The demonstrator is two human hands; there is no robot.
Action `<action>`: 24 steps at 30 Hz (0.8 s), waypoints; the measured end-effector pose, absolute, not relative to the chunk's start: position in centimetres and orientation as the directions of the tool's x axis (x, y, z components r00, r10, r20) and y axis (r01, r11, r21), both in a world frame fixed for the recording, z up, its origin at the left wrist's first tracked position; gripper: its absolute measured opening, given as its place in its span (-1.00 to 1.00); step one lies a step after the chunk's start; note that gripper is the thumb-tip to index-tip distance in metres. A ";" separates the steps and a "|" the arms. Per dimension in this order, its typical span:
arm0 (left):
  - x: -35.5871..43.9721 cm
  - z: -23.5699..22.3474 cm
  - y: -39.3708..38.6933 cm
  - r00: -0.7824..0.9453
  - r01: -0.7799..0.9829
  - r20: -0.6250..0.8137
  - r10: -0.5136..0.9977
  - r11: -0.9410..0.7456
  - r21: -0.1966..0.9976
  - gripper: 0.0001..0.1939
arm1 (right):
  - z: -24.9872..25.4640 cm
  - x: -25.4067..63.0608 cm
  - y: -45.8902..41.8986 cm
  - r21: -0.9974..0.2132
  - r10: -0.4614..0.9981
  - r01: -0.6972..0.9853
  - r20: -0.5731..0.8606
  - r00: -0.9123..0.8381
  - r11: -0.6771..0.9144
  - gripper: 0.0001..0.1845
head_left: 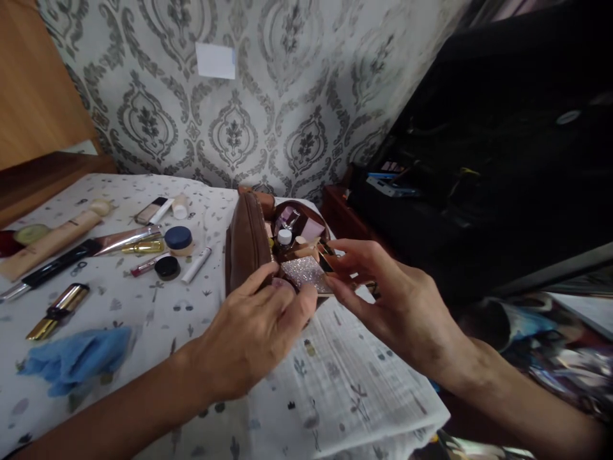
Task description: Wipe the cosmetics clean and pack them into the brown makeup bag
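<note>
My brown cosmetic bag (248, 239) gapes open, one white-capped bottle (284, 238) among the cosmetics inside. The glittery silver compact (302, 271) lies over its mouth, at one o'clock from my left hand (256, 335) and ten from my right hand (405, 303). My right pinches its edge; my left thumb touches it, though I can't tell whether that hand grips. Two round jars (178, 239) sit at nine o'clock of the bag, one blue cloth (79, 356) at eight.

Likely home: damask-patterned wallpaper (234, 131), white cloth (275, 396) printed with cacti, wood panel (41, 83).
</note>
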State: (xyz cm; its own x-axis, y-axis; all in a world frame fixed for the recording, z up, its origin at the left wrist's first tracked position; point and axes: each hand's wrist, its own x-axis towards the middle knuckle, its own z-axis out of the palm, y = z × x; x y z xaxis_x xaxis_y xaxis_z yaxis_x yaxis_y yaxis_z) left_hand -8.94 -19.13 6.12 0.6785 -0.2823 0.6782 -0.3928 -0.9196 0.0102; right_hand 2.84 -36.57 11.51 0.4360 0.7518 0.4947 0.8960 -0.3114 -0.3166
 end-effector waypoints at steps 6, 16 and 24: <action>-7.8 8.3 -19.3 0.833 -0.299 0.502 -0.233 -0.953 0.052 -0.43 | 10.5 2.0 -36.5 -0.421 0.716 0.847 0.476 0.510 -0.324 -0.72; -6.4 10.4 -20.4 0.923 -0.125 0.367 -0.112 -0.992 0.013 -0.40 | 10.2 1.7 -35.3 -0.638 0.646 0.696 0.386 0.658 -0.328 -0.65; -5.4 11.9 -17.5 0.973 -0.177 0.204 -0.106 -0.911 0.372 -0.66 | 11.2 3.9 -35.9 -0.265 0.866 0.877 0.202 0.458 -0.402 -0.74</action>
State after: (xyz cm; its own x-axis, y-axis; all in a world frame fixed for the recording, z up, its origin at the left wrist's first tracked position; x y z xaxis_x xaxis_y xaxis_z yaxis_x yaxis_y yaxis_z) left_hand -5.44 -17.48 11.94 0.9733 -0.1059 0.2036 -0.1771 -0.9111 0.3723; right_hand 3.92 -35.93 11.21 0.4578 0.8658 0.2020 0.8767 -0.4017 -0.2648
